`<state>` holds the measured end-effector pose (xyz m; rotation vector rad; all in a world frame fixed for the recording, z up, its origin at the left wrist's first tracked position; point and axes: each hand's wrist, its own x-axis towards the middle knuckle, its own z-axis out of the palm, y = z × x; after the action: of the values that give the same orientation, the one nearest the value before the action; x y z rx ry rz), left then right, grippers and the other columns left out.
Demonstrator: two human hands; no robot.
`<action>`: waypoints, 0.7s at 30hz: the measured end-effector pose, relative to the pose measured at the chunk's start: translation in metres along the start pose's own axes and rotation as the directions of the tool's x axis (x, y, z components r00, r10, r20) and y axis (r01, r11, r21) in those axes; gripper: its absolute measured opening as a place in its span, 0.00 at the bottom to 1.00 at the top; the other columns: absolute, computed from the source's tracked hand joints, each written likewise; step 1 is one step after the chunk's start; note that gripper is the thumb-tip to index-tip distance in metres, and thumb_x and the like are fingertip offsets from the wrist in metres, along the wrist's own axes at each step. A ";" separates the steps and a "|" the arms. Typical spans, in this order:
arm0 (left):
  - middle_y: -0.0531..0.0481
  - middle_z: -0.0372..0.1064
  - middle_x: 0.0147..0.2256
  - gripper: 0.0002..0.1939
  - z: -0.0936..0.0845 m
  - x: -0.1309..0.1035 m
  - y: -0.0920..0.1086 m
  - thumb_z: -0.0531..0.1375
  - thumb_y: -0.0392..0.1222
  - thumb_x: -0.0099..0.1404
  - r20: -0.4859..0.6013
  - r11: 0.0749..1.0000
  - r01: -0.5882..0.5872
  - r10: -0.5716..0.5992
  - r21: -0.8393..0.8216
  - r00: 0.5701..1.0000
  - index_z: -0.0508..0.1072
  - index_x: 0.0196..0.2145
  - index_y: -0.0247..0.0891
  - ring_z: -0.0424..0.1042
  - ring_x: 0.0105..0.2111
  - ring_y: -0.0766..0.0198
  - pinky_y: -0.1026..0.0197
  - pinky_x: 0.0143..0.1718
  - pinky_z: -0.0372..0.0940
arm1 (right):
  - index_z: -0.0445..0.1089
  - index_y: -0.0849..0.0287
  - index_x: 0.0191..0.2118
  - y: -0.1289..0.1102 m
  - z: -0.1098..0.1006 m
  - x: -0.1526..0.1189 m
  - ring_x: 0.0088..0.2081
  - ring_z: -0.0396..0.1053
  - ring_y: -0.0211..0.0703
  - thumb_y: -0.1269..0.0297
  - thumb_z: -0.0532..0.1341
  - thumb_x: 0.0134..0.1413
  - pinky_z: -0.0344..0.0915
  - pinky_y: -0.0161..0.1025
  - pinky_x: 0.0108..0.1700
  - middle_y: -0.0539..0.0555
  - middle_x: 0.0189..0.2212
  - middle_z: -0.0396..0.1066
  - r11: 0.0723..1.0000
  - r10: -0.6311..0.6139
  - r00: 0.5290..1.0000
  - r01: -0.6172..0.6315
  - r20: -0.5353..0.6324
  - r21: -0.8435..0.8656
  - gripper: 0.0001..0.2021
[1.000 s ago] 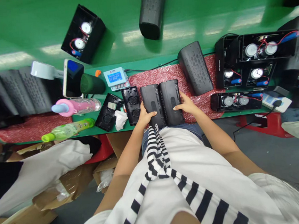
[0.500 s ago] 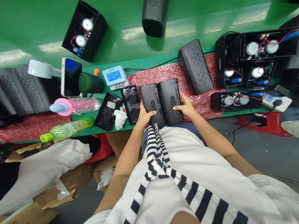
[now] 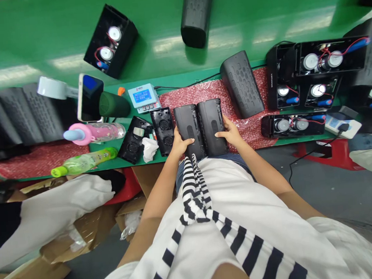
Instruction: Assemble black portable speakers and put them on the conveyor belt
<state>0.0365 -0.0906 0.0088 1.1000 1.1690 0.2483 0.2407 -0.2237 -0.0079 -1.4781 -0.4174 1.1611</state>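
Two black speaker housings stand side by side at the table's front edge, close against my body. My left hand point(image 3: 181, 145) grips the left speaker housing point(image 3: 187, 118), with the thumb across its front and the fingers behind its outer side. On the right speaker housing point(image 3: 210, 113), my right hand point(image 3: 230, 133) holds the outer edge in the same way. Just left of them lies a black panel with round openings point(image 3: 163, 130). A second black panel point(image 3: 134, 139) is tilted beside it, with a crumpled white tissue point(image 3: 149, 148) at its edge.
Red bubble wrap point(image 3: 188, 95) lies under a textured black speaker point(image 3: 242, 84). Opened speaker boxes with wires point(image 3: 330, 57) are stacked at right. A blue-screened meter point(image 3: 143, 97), a pink bottle point(image 3: 96, 132) and a green bottle point(image 3: 85, 160) stand left. Co-workers' sleeves point(image 3: 70, 195) flank me.
On the green surface beyond the table, the opened speaker box and the dark speaker have shifted slightly right. Both my hands keep the same hold on the two housings.
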 end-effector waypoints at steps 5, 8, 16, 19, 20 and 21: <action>0.34 0.51 0.62 0.58 0.003 -0.003 0.007 0.67 0.38 0.38 -0.007 1.000 0.002 -0.002 -0.008 1.000 0.42 0.63 0.34 0.57 0.60 0.48 0.50 0.61 0.54 | 0.51 0.52 0.66 -0.007 -0.003 -0.001 0.59 0.62 0.52 0.63 0.72 0.29 0.58 0.48 0.62 0.53 0.60 0.61 0.999 0.043 0.998 -0.043 0.043 -0.007 0.53; 0.33 0.51 0.62 0.58 0.005 -0.004 0.008 0.67 0.38 0.37 -0.010 1.000 0.010 -0.011 -0.023 1.000 0.42 0.63 0.34 0.57 0.60 0.47 0.50 0.61 0.55 | 0.49 0.51 0.67 -0.012 -0.005 -0.001 0.59 0.62 0.51 0.63 0.72 0.29 0.58 0.49 0.62 0.53 0.61 0.61 0.996 0.088 0.992 -0.085 0.090 -0.032 0.54; 0.34 0.52 0.62 0.58 0.003 -0.003 0.004 0.67 0.39 0.38 -0.003 0.999 0.012 -0.012 -0.039 1.000 0.41 0.63 0.37 0.59 0.59 0.47 0.47 0.59 0.56 | 0.49 0.52 0.67 -0.013 0.004 -0.008 0.65 0.51 0.47 0.66 0.63 0.34 0.47 0.45 0.67 0.47 0.66 0.50 0.997 0.034 0.998 -0.031 0.045 -0.073 0.48; 0.30 0.49 0.62 0.61 0.001 0.000 -0.001 0.68 0.40 0.36 -0.006 0.999 -0.007 0.007 -0.034 1.000 0.41 0.63 0.31 0.57 0.60 0.46 0.48 0.61 0.54 | 0.49 0.52 0.67 -0.010 0.010 -0.010 0.66 0.49 0.46 0.67 0.60 0.34 0.43 0.43 0.68 0.45 0.67 0.48 0.991 0.027 0.999 -0.030 -0.023 -0.130 0.47; 0.30 0.49 0.62 0.61 0.001 0.001 -0.003 0.68 0.39 0.36 -0.002 0.999 -0.016 0.016 -0.032 1.000 0.41 0.63 0.30 0.56 0.61 0.45 0.48 0.61 0.54 | 0.48 0.52 0.67 -0.009 0.012 -0.010 0.66 0.48 0.46 0.67 0.60 0.34 0.42 0.43 0.68 0.45 0.67 0.48 0.988 0.020 0.999 -0.026 -0.041 -0.150 0.47; 0.30 0.49 0.62 0.61 0.000 0.002 -0.005 0.68 0.39 0.37 0.000 0.999 -0.031 0.031 -0.026 1.000 0.41 0.63 0.31 0.55 0.61 0.45 0.48 0.61 0.54 | 0.48 0.53 0.67 -0.009 0.013 -0.010 0.66 0.47 0.46 0.67 0.59 0.34 0.42 0.43 0.68 0.45 0.67 0.48 0.986 0.012 0.998 -0.021 -0.056 -0.165 0.47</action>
<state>0.0358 -0.0917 0.0038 1.0960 1.1460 0.2860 0.2283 -0.2216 0.0057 -1.6557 -0.4741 1.1179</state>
